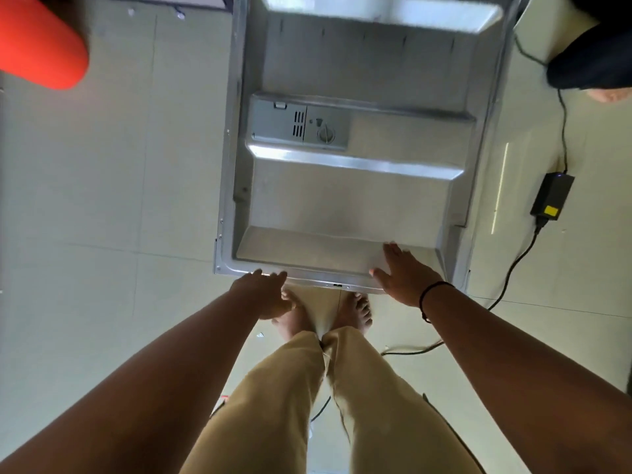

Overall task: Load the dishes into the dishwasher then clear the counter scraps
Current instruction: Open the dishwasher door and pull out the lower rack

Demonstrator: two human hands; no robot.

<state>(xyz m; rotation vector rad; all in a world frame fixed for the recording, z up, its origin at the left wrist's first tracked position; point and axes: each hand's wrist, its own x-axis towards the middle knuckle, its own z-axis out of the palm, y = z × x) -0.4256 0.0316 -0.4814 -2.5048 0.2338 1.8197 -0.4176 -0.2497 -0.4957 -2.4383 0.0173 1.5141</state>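
The dishwasher door (349, 196) lies open and flat in front of me, its steel inner face up, with the grey detergent compartment (297, 123) near the middle. My left hand (263, 295) is at the door's near edge, fingers against the rim from below. My right hand (403, 277) rests flat, fingers straight, on the door's inner face near the right front corner. No dishes or racks are in view.
My bare feet (325, 313) stand on the pale tiled floor just below the door's edge. A black power adapter (552, 196) with its cable lies on the floor at the right. An orange object (41, 39) is at the upper left, a dark one (591, 63) at the upper right.
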